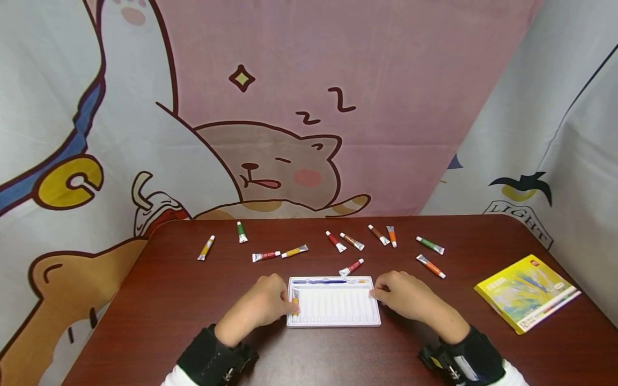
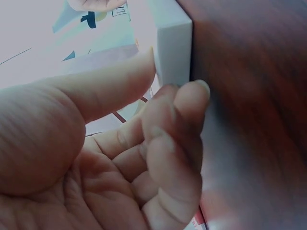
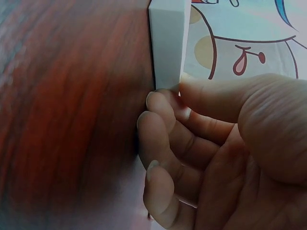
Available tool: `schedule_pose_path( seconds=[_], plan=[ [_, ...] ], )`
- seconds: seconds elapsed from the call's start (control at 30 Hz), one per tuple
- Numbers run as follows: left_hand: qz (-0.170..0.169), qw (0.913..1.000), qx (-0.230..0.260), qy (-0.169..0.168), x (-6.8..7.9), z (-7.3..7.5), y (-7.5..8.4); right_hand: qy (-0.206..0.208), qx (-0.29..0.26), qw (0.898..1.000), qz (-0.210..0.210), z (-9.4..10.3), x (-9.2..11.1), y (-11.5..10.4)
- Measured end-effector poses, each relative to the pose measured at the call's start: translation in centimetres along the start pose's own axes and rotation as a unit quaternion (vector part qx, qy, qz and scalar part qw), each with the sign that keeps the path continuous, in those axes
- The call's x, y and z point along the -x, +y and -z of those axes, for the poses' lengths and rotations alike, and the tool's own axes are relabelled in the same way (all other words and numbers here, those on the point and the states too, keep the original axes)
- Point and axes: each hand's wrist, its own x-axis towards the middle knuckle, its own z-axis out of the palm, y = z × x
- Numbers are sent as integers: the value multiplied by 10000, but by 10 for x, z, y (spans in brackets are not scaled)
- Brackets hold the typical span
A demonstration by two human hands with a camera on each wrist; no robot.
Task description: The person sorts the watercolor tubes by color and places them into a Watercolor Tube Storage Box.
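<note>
A white slotted plastic tray [image 1: 338, 306] lies on the table, with a blue paintbrush [image 1: 316, 282] along its far side. In its leftmost slot is a yellow paint tube [image 1: 295, 296], partly covered by my left thumb. My left hand [image 1: 260, 303] grips the tray's left edge, thumb over the rim and curled fingers at the outer wall [image 2: 173, 50]. At the opposite end, my right hand [image 1: 407, 294] pinches the right edge between thumb and fingers, against the side wall [image 3: 168, 45]. The other slots look bare.
Loose paint tubes lie scattered beyond the tray, among them a red tube [image 1: 351, 267] close behind it, a yellow tube [image 1: 206, 248] far left and an orange tube [image 1: 431, 266] to the right. A yellow box [image 1: 526, 292] lies near the right table edge.
</note>
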Motion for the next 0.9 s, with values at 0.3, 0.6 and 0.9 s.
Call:
schedule_pose_path(
  seconds=[0.3, 0.6, 0.9],
  plan=[
    [28, 9990, 116, 427, -7, 13, -9, 0, 35, 10000, 20, 0, 0, 1],
    [133, 9631, -470, 2646, -18, 61, -54, 31, 26, 10000, 46, -1, 0, 1],
    [360, 9434, -829, 3192, -22, 89, -104, 120, 69, 9998, 144, -2, 0, 3]
  ],
)
